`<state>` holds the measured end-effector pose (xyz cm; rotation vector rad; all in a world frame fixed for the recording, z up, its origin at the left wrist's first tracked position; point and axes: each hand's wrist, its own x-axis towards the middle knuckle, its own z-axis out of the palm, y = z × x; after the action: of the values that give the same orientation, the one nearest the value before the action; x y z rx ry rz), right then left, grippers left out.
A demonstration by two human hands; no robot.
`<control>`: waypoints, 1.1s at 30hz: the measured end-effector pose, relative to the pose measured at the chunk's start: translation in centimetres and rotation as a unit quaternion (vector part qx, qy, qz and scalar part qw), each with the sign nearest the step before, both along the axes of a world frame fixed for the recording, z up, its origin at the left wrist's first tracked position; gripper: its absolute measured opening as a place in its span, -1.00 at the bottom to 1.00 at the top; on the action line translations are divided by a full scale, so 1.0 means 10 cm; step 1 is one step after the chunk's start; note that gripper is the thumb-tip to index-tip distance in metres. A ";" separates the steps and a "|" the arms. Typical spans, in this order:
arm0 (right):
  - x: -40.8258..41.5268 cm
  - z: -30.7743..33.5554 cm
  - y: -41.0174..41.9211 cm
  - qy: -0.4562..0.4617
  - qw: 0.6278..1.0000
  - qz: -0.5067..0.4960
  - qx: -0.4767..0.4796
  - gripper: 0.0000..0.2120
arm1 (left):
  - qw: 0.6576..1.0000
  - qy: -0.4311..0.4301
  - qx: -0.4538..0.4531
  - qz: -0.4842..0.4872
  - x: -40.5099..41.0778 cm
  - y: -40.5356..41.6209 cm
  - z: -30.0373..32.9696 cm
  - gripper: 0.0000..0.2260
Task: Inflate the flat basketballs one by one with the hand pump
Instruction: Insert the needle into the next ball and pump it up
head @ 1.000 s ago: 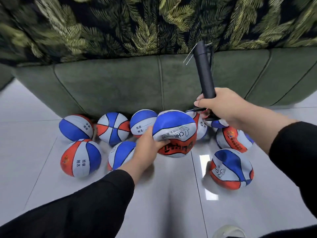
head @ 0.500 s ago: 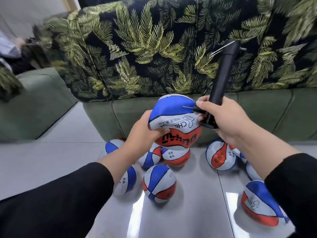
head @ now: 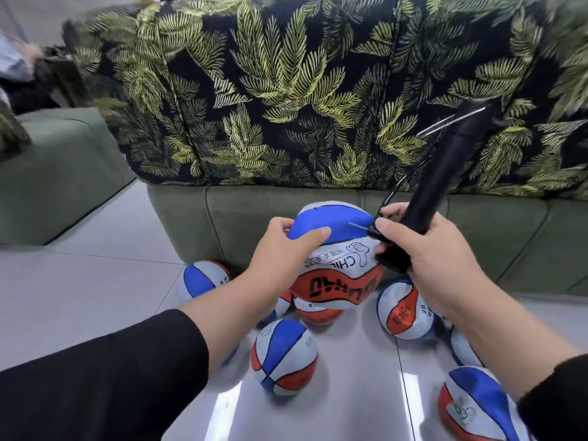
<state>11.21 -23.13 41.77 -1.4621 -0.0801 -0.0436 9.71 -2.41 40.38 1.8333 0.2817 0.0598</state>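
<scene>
My left hand (head: 280,249) grips a flat blue, white and orange basketball (head: 337,275) and holds it up in front of the sofa. My right hand (head: 429,259) grips the lower end of a black hand pump (head: 442,176), whose barrel slants up to the right. The pump's thin metal needle (head: 358,226) lies against the ball's blue panel near the top. Several more basketballs rest on the floor below, among them one (head: 283,358) in the middle, one (head: 407,310) under my right wrist and a flat one (head: 474,409) at the lower right.
A green sofa base (head: 254,218) with a leaf-print cushion (head: 286,90) stands right behind the balls. Another green seat (head: 60,173) is at the left. The floor (head: 79,297) is glossy pale tile. A blurred person sits at the far left edge (head: 16,68).
My left hand has lifted the ball off the floor to chest height. My right hand has tilted the pump rightwards and brought its needle onto the ball. The camera has tipped upward.
</scene>
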 end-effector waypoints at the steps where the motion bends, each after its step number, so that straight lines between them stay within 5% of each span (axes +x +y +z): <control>1: 0.01 -0.02 -0.01 0.001 1.000 0.004 -0.011 -0.85 | 1.000 -0.012 0.010 -0.004 0.02 0.02 -0.03 -0.66; 9: 0.20 -0.03 -0.15 -0.013 0.999 0.009 -0.032 -0.89 | 0.984 -0.076 0.113 -0.114 0.06 0.12 -0.08 -0.83; 17: 0.22 -0.02 -0.14 -0.001 0.999 0.030 0.013 -0.87 | 0.978 -0.097 0.127 -0.132 0.08 0.13 -0.11 -0.66; 23: 0.15 0.00 -0.13 -0.010 0.999 0.022 0.023 -0.86 | 0.997 -0.019 0.068 -0.040 0.13 0.09 -0.01 -0.10; 28: 0.09 0.00 -0.12 -0.014 1.000 0.016 -0.016 -0.86 | 0.989 -0.002 0.104 -0.107 0.09 0.04 -0.07 -0.45; 33: 0.02 0.02 -0.12 -0.010 0.998 0.021 -0.066 -0.86 | 0.981 -0.054 0.154 -0.105 0.04 0.00 -0.09 -0.51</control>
<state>11.44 -24.37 41.93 -1.5919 -0.1311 -0.0186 10.13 -2.43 39.51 2.1488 -0.0018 0.0580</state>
